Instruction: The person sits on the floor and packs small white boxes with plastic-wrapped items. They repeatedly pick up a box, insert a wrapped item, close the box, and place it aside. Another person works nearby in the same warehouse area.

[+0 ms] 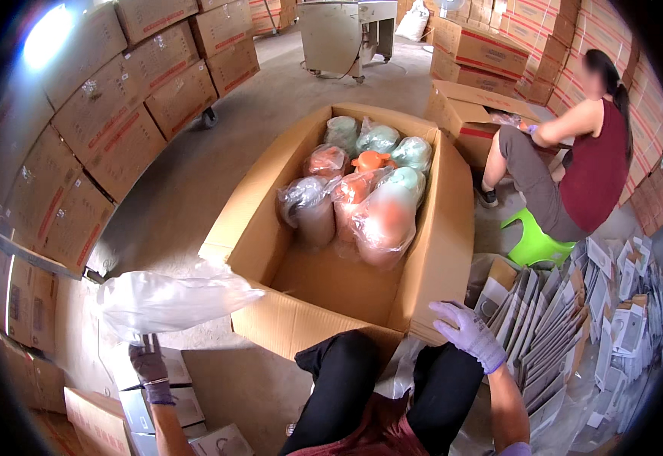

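Observation:
My left hand (149, 363), in a greyish purple glove, is raised at the lower left. Its fingertips meet the lower edge of a clear plastic bag (172, 302) and seem to pinch it. The bag spreads toward the near left corner of a big open carton (252, 228). Fingers apart, my right hand (470, 334) in a lavender glove rests by the carton's near right corner, holding nothing. Inside the carton's far part stand several plastic-wrapped bottle-like items, among them an orange one (373, 161), a mint green one (406, 180) and a grey one (310, 207).
Small white boxes (179, 406) are stacked below my left hand. Many flattened boxes (536, 319) stand at the right. A co-worker (593, 159) sits on a green stool (533, 239) beside another open carton (460, 106). Stacked cartons (107, 121) line the left, and a wheeled machine (339, 38) stands behind.

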Demonstrator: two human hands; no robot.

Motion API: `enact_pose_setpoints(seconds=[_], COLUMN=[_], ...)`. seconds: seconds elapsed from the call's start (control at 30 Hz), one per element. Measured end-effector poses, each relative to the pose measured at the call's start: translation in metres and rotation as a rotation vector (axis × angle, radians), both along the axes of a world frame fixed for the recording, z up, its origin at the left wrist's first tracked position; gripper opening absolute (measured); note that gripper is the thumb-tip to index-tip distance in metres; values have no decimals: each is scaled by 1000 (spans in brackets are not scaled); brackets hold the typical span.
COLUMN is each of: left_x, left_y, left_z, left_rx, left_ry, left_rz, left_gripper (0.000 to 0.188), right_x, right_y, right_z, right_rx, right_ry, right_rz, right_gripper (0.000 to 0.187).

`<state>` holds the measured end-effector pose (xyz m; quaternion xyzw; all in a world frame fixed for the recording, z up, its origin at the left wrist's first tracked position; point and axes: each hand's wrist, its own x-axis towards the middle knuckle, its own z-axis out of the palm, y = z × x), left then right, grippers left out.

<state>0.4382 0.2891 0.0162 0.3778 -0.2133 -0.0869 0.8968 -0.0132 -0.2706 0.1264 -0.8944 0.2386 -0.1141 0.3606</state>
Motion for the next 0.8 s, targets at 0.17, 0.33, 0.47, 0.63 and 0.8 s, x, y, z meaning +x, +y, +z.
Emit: enact_pose_setpoints(seconds=[0.17,0.33,0.47,0.63,0.8], left_x=[-30,-91,-130,-173,-189], left_y=[-23,-112,-174,-236,-267], left_z=[40,93,104,130,182], left_rx=[614,603,551,479,272], left_ry=[-115,10,-63,-320,-276], left_rz=[537,148,-453,-1113,-1033], left_gripper=[24,16,23,33,33], right_x=[-1,41,104,123,-46], right_y=[6,35,102,147,68], right_z=[-10,8,46,22,12], right_rx=[3,120,669,334,-664], right_ry=[37,-53,-431,-480,-99], right_rz=[-36,45,155,441,-462], right_gripper=[35,49,87,43,17])
